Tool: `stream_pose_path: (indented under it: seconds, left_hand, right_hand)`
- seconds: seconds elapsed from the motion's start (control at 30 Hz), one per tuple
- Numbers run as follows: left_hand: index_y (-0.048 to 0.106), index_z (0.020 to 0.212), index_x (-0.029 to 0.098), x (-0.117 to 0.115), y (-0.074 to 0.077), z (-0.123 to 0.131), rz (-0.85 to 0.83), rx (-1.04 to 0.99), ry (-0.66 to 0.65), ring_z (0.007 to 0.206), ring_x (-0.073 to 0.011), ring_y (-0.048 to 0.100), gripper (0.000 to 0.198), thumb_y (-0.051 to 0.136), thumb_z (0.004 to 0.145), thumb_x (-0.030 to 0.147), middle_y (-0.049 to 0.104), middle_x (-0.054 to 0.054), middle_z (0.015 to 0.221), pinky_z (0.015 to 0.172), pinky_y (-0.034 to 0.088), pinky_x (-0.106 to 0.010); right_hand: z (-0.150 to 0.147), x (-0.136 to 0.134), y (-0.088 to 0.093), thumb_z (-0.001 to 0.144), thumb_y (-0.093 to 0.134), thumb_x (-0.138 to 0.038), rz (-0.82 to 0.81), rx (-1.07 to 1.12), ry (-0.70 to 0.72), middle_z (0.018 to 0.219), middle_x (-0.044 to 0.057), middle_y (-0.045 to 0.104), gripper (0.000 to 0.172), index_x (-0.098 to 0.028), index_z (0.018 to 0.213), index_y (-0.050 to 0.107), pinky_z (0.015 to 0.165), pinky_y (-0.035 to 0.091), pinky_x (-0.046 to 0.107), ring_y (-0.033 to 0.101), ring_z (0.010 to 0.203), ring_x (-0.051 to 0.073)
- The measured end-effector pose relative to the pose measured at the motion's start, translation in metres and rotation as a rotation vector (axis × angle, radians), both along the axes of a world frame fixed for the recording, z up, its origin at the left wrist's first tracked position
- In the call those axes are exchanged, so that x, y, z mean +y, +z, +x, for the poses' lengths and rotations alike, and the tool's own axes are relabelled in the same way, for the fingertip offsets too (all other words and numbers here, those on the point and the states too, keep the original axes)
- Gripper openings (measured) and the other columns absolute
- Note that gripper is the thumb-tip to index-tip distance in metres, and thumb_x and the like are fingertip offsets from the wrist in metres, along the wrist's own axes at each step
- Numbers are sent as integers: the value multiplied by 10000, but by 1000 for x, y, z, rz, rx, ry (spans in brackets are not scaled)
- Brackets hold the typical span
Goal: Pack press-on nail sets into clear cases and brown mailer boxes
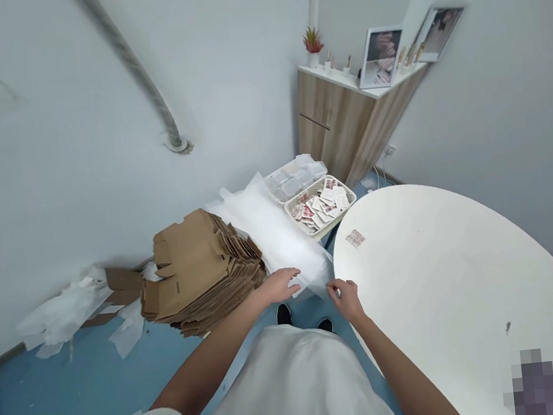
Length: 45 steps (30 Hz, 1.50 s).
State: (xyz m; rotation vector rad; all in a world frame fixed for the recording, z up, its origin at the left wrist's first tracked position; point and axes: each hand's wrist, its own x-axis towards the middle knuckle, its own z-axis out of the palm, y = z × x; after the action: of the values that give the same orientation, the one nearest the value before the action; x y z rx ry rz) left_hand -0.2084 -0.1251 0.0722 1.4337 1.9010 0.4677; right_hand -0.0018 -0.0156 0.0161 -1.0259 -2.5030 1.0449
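A pile of thin white packing sheets (270, 218), which look like foam, slopes down toward me between the cardboard and the round table. My left hand (280, 286) reaches over the pile's near edge, thumb and fingers apart. At the corner nearest the table, my right hand (346, 297) pinches the edge of a translucent sheet between thumb and fingers. Left of the pile is a tall stack of flattened brown cardboard boxes (196, 261). Beyond the sheets, a white basket (314, 232) contains many small printed packets.
The white round table (439, 270) fills the right side, with a small patterned packet (356, 238) near its edge. A clear-lidded container (296, 178) lies behind the basket. Crumpled white wrapping (73, 305) is on the blue floor. A wooden cabinet (336, 120) stands in the corner.
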Motion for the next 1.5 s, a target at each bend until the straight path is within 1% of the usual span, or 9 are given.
stream_pose_path:
  seconds: [0.13, 0.27, 0.37, 0.47, 0.67, 0.9, 1.03, 1.2, 1.5]
  left_hand:
    - [520, 1155, 195, 6, 25, -36, 111, -29, 33, 997, -225, 568, 445, 532, 751, 381, 587, -89, 1144, 868, 412, -330]
    - [503, 1168, 183, 30, 45, -69, 145, -66, 105, 1043, -231, 552, 499, 534, 743, 442, 559, -103, 1186, 838, 427, -307]
    - [470, 1191, 171, 51, 50, -92, 92, -94, 197, 1058, -235, 549, 567, 564, 710, 455, 517, -120, 1241, 810, 436, -283]
    - [448, 1198, 156, 73, 48, -118, -4, -55, 262, 1074, -258, 540, 628, 583, 677, 480, 499, -148, 1258, 822, 422, -293]
    - [469, 1131, 125, 111, 28, -173, -209, 110, 349, 1083, -317, 523, 662, 591, 623, 532, 539, -199, 1192, 780, 422, -327]
    - [510, 1094, 139, 143, -17, -213, -276, -113, 637, 922, -262, 609, 592, 572, 658, 534, 615, -176, 1068, 694, 445, -307]
    - [516, 1088, 155, 158, -42, -220, -250, -169, 777, 959, -252, 589, 541, 571, 683, 509, 584, -166, 1127, 700, 454, -307]
    - [439, 1166, 147, 171, -66, -224, -257, -378, 980, 948, -225, 592, 563, 546, 726, 481, 560, -166, 1154, 631, 473, -291]
    - [503, 933, 176, 188, -76, -214, -185, -582, 1136, 865, -165, 614, 277, 553, 741, 369, 594, -97, 1059, 597, 491, -237]
  right_hand:
    - [-57, 14, 20, 813, 392, -348, 33, 86, 20, 787, 38, 678, 264, -219, 822, 622, 876, 362, 445, 626, 696, 198]
    - [-106, 24, 39, 798, 419, -345, 11, 174, -6, 794, 47, 680, 250, -203, 811, 625, 759, 437, 357, 621, 728, 194]
    - [-132, 30, 47, 787, 437, -345, -52, 220, -58, 806, 44, 677, 231, -200, 811, 615, 711, 456, 320, 615, 736, 184]
    - [-150, 40, 52, 770, 456, -334, -112, 224, -90, 838, 46, 671, 228, -190, 872, 599, 687, 465, 310, 615, 737, 176]
    - [-187, 79, 41, 751, 478, -302, -92, 143, -67, 953, 68, 641, 319, -179, 1037, 548, 697, 466, 320, 607, 757, 167]
    - [-255, 120, 8, 760, 466, -251, 124, 72, 102, 1020, 90, 575, 370, -183, 1117, 537, 829, 416, 362, 526, 942, 216]
    - [-286, 133, -8, 736, 463, -200, 171, -1, 148, 1016, 96, 521, 434, -198, 1167, 520, 827, 387, 371, 480, 946, 233]
    - [-307, 140, -24, 679, 494, -208, 150, -58, 218, 1064, 103, 454, 529, -206, 1208, 487, 817, 364, 384, 426, 955, 256]
    - [-311, 134, -34, 673, 482, -206, 93, -56, 194, 1117, 107, 419, 589, -220, 1257, 410, 823, 357, 400, 392, 1003, 277]
